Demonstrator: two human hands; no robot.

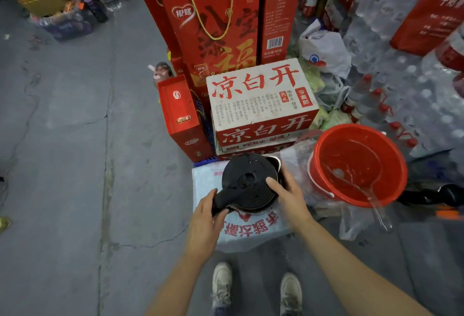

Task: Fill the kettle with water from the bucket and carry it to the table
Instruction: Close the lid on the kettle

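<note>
A black-lidded kettle point(247, 180) stands on a white plastic-wrapped pack point(256, 230) on the floor, lid down. My left hand point(208, 220) grips its black handle at the lower left. My right hand point(288, 195) rests against the right side of the lid and body. Just to the right sits a red bucket point(326, 147) holding water. A clear plastic ladle point(376, 205) lies inside it, handle hanging over the near rim.
Red and white cartons point(263, 104) are stacked right behind the kettle. Packs of bottled water point(401, 77) and plastic bags crowd the right side. Grey concrete floor point(75, 139) stretches to the left. My two shoes point(256, 288) stand below the pack.
</note>
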